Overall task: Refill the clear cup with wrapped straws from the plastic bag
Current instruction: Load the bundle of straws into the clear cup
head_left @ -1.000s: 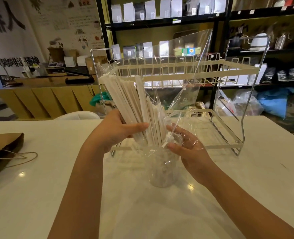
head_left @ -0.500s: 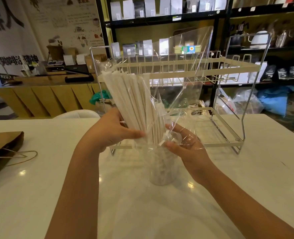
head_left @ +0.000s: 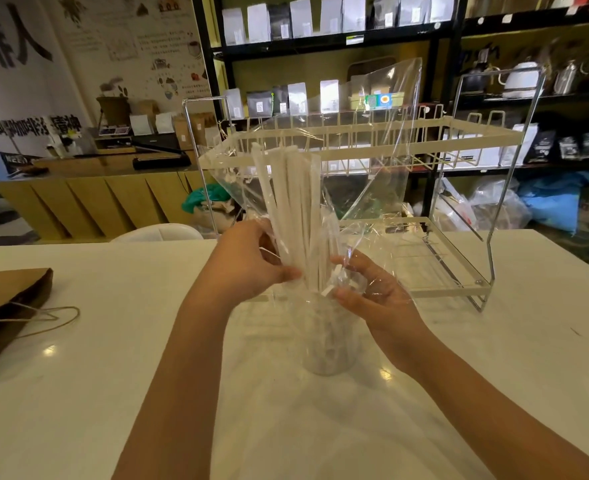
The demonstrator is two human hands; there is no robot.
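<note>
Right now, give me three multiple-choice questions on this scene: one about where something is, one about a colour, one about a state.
1. Where does the cup stand?
A. on the table, in front of the rack
B. on the rack's upper tier
C. on the paper bag

2. What colour is the paper bag?
A. blue
B. brown
C. white

3. How are the straws held?
A. lying flat on the table
B. loose in the right hand alone
C. about upright in the plastic bag, over the cup

Key: 1 A, the cup sits on the white table before the rack. 2 B, it is brown with a cord handle. 3 C, the left hand grips the bundle through the plastic bag and the right hand steadies it.
</note>
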